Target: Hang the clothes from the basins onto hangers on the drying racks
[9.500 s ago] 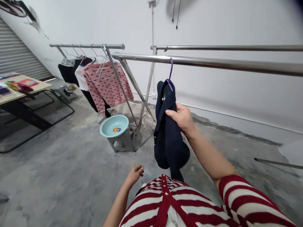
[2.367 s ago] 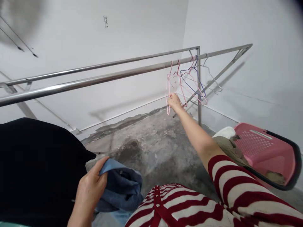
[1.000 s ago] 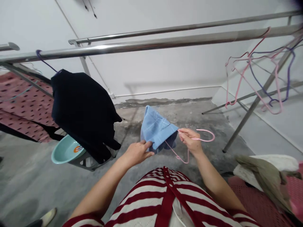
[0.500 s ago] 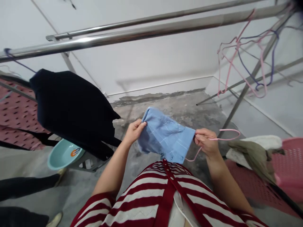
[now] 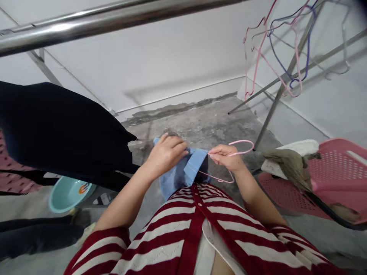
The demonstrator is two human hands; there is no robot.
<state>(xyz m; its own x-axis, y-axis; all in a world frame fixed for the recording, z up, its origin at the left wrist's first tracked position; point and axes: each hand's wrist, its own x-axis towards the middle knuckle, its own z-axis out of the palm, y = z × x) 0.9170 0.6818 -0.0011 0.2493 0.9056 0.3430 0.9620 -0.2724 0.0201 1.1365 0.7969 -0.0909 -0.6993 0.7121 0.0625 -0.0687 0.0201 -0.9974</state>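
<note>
A light-blue garment [image 5: 193,166] hangs in front of my striped top, its exact kind hard to make out. My left hand [image 5: 168,154] is closed over its upper left part, fingers curled down on the cloth. On the other side, my right hand [image 5: 228,156] pinches a pink clothes hanger [image 5: 246,142] near the garment's upper right corner. The hanger's hook sticks out to the right past my fingers. Its lower wire shows beneath that hand and runs to the garment's open edge; the rest is hidden by cloth.
A metal rail [image 5: 114,19] crosses overhead. A black garment [image 5: 63,133] hangs at left above a turquoise basin [image 5: 61,200]; a person's dark-clothed legs [image 5: 37,233] are below. Pink and purple hangers [image 5: 296,53] hang at right, above a pink basket [image 5: 335,168] with clothes.
My left hand has shifted from the garment's left edge to over its top, and the cloth has bunched up and folded. More hanger wire shows below my right hand. The view has tilted down.
</note>
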